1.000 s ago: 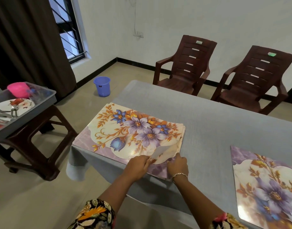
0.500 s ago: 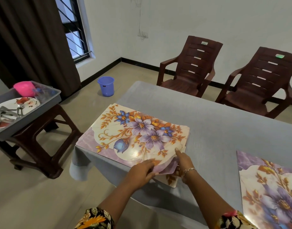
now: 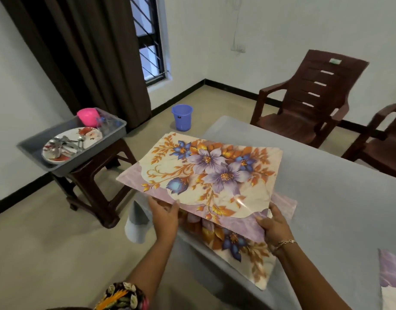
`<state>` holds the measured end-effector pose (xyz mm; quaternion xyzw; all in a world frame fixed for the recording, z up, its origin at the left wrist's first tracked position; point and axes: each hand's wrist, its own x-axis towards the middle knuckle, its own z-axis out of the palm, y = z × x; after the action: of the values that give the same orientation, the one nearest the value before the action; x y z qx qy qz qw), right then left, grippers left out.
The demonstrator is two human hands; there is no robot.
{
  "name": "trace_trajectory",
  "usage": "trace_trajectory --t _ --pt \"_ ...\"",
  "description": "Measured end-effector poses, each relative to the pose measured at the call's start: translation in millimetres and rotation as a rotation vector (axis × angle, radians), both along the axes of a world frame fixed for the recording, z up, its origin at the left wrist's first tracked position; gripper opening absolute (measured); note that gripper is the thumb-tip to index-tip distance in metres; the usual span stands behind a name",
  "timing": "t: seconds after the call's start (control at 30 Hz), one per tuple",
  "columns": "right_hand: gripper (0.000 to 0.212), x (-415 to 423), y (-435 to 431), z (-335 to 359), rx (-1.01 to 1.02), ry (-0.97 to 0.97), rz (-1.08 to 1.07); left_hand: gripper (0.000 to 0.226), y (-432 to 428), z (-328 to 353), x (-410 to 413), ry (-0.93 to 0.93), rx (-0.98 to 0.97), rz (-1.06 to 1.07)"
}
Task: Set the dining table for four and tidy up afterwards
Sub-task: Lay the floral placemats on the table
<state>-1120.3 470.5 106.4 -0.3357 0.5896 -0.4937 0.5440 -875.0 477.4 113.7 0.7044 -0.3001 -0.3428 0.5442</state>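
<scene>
Tray: grey tray on a brown stool, left of the table; it holds a floral plate with cutlery and a pink cup at its far end.
Bucket: blue bucket on the floor, off the table's far left corner.
Left hand: left hand clamped on the top placemat's near edge, fingers underneath.
Top placemat: floral top placemat held off the cloth above the table's near left corner.
Lower placemat: lower placemat lies on that corner, overhanging the near edge.
Right hand: right hand grips the top placemat's near right corner, thumb on top.
Third placemat: third placemat at the near right edge, partly cut off.
Chairs: brown chairs along the far side.
</scene>
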Motion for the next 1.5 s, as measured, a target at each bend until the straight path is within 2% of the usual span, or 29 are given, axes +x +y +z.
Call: trace_trajectory --t 0.1,0.17,0.27,0.43,0.57,0.73,0.77,0.9,0.93,0.97,1.0,1.07,1.1,1.13,1.27,1.33,1.37,1.43,1.5 --pt "0.049 21 -30 5 -0.034 -0.007 0.058 0.043 -18 24 31 0.517 -0.063 0.198" --pt "0.046 34 -50 7 -0.051 -0.007 0.108 0.039 -26 35 54 0.649 -0.061 0.222" --pt "0.043 55 -70 8 -0.072 -0.049 0.178 0.040 -36 41 88 0.668 -0.024 0.189" --pt "0.047 102 -100 12 -0.076 -0.122 0.243 0.043 -67 43 136 0.682 -0.069 0.145" --pt "0.044 147 -138 5 -0.111 -0.064 0.207 0.038 -112 35 183 0.728 -0.087 0.121" --pt "0.035 221 -181 0 -0.185 0.008 0.136 0.037 -176 23 264 0.701 -0.050 0.024" --pt "0.045 234 -190 1 -0.184 -0.011 0.136 0.037 -187 23 280 0.694 -0.041 0.000" --pt "0.130 274 -222 3 -0.102 -0.024 0.098 0.033 -226 34 335 0.659 -0.015 -0.121" --pt "0.139 284 -229 9 -0.076 -0.022 0.083 0.032 -239 36 345 0.654 -0.007 -0.140" --pt "0.138 292 -235 11 -0.061 -0.023 0.069 0.033 -252 37 352 0.651 0.004 -0.155" --pt "0.127 299 -240 11 -0.052 -0.032 0.057 0.034 -265 37 357 0.648 0.014 -0.169" --pt "0.079 308 -250 12 -0.030 -0.079 0.010 0.037 -292 36 361 0.646 0.033 -0.217" --pt "0.063 308 -257 9 -0.012 -0.074 -0.033 0.037 -307 35 361 0.647 0.043 -0.243" --pt "0.057 307 -265 7 -0.004 -0.074 -0.061 0.037 -322 35 360 0.649 0.052 -0.270" --pt "0.050 304 -301 3 -0.040 -0.065 -0.130 0.036 -386 28 349 0.612 0.081 -0.369" --pt "0.077 298 -320 -10 -0.066 -0.066 -0.214 0.036 -423 22 338 0.567 0.102 -0.441" --pt "0.078 295 -329 -14 -0.078 -0.074 -0.244 0.036 -442 20 332 0.547 0.120 -0.466" --pt "0.055 285 -346 -22 -0.079 -0.070 -0.333 0.038 -480 15 312 0.515 0.174 -0.515" --pt "0.050 281 -355 -24 -0.071 -0.074 -0.389 0.041 -508 12 295 0.502 0.210 -0.549"
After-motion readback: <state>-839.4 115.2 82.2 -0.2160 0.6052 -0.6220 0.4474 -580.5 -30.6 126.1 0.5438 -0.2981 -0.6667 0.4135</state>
